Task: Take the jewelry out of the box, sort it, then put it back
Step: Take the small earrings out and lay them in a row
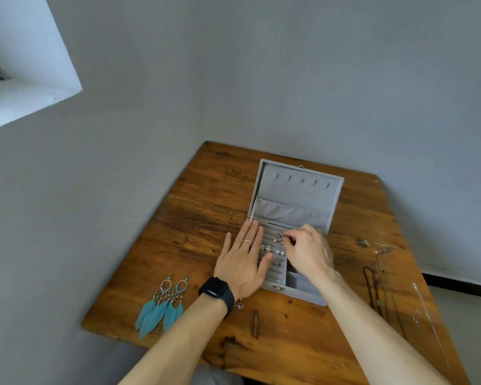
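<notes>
Now: box [300, 295] sat open on worktop [206, 190], studs [278, 251] seated in its slots. Left hand [243, 266] lay flat, fingers straight, pinning box. Right hand [307, 252] fingers pinched small piece [285, 237], type unclear. Best bet was straight-up lift, no snagging neighbours.

Left hand [242, 262] flat, palm down, fingers straight; right hand [307, 251] curled, pinching earring [285, 238].

Jewelry box [295, 195] in matt grey velvety cloth, small shiny metal clasp [278, 287], table [206, 212] of worn varnished wood (scratched in places), earrings [161, 304] of soft teal feathers under dull metal, glossy pearly studs [279, 252], matt black watch [215, 291].
</notes>
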